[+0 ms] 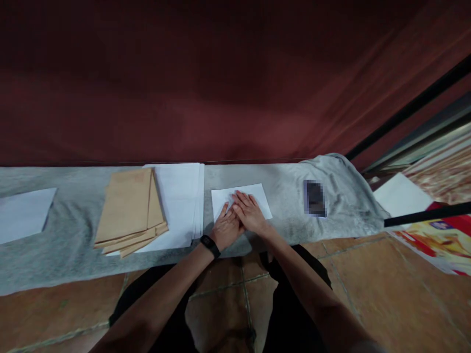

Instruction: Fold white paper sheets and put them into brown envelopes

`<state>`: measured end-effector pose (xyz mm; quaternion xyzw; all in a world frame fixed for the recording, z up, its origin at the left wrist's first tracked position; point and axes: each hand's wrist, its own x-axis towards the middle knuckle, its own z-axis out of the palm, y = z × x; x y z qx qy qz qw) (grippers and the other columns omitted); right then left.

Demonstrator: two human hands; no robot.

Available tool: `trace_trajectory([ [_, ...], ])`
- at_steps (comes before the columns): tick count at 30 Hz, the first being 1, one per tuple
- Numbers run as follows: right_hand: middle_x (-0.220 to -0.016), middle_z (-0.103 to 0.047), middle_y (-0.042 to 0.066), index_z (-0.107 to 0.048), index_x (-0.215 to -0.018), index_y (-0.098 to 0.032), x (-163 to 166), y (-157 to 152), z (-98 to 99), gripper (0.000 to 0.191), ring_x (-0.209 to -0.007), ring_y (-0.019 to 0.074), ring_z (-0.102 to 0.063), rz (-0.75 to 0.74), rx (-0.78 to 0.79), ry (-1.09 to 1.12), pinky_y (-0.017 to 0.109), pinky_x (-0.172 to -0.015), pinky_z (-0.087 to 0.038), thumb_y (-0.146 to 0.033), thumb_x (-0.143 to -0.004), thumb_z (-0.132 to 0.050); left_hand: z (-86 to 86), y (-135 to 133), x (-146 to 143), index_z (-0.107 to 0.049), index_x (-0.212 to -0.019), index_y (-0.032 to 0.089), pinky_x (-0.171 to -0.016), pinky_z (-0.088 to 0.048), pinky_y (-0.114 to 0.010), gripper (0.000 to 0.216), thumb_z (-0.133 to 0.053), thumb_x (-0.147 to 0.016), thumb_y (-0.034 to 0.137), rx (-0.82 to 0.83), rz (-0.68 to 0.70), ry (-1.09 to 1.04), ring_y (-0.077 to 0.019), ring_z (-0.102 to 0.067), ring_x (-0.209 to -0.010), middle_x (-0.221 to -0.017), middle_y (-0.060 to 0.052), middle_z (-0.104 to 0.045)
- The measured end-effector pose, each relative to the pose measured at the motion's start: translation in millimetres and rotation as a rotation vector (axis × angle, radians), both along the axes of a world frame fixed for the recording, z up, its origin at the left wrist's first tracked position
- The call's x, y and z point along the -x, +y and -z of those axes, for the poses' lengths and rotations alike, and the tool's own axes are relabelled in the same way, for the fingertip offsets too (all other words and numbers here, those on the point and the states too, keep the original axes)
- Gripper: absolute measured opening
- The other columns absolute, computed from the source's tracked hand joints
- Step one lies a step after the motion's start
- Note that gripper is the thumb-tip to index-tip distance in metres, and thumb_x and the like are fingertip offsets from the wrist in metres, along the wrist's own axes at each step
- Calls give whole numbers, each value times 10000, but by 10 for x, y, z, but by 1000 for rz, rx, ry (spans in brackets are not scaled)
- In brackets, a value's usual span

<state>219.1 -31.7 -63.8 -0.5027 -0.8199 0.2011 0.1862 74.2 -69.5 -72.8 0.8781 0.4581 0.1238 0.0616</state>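
Note:
A white sheet of paper (260, 196), apparently folded, lies on the grey cloth in front of me. Both hands press down on it, their fingers overlapping near its middle. My left hand (225, 228), with a black band on the wrist, rests flat with its fingers stretched out. Partly over its fingers lies my right hand (250, 214), also flat and outstretched. Neither hand grips anything. Just left of them is a stack of larger white sheets (180, 196), partly covered by several brown envelopes (127, 203).
A grey cloth (283, 176) covers the long narrow surface. More white paper (25, 213) lies at far left. A dark phone-like object (315, 198), blurred out, sits to the right. Black bars (412, 113), a colourful box (441, 240) and a red wall covering (221, 117) surround the area.

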Motion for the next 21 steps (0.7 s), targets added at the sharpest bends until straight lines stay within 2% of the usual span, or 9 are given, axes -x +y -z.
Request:
trace_trajectory([
  [3,-1606,-339,71,-373,-1529,-211,-31,6,67,511,-1504,229,-265,69,-69,-103,482,-1248,-143,-377,-1048,-328,-57,-18,102,-449,-1461,140,-1225,-209,-524,557,-504,-954,364,22,-27,30,-274,-364,-1455,-1496,-156,-498],
  [10,-1602,-327,135,-380,-1521,-162,-153,91,106,527,-1492,298,-284,306,-96,-124,547,-1221,-153,-358,-1032,-386,-181,-123,217,-509,-1394,170,-1190,-278,-563,449,-413,-956,170,46,48,145,-271,-410,-1430,-1522,-150,-465],
  [13,-1601,-323,156,-385,-1515,-139,-164,69,103,527,-1489,302,-287,352,-93,-118,546,-1220,-148,-333,-1025,-391,-219,-151,288,-532,-1362,157,-1186,-309,-535,485,-365,-917,66,70,69,154,-268,-425,-1421,-1507,-157,-483],
  [17,-1600,-320,169,-392,-1509,-115,-144,10,90,523,-1484,306,-293,400,-98,-125,549,-1222,-132,-308,-1023,-380,-248,-123,445,-533,-1359,197,-1185,-329,-498,559,-337,-872,6,58,55,110,-260,-442,-1409,-1496,-130,-504],
  [21,-1583,-361,154,-422,-1495,-124,-81,-29,65,501,-1467,298,-329,390,-90,-134,558,-1217,-146,-298,-1032,-341,-281,-106,592,-529,-1369,120,-1199,-298,-506,559,-329,-858,15,62,31,145,-270,-426,-1419,-1510,-180,-468],
])
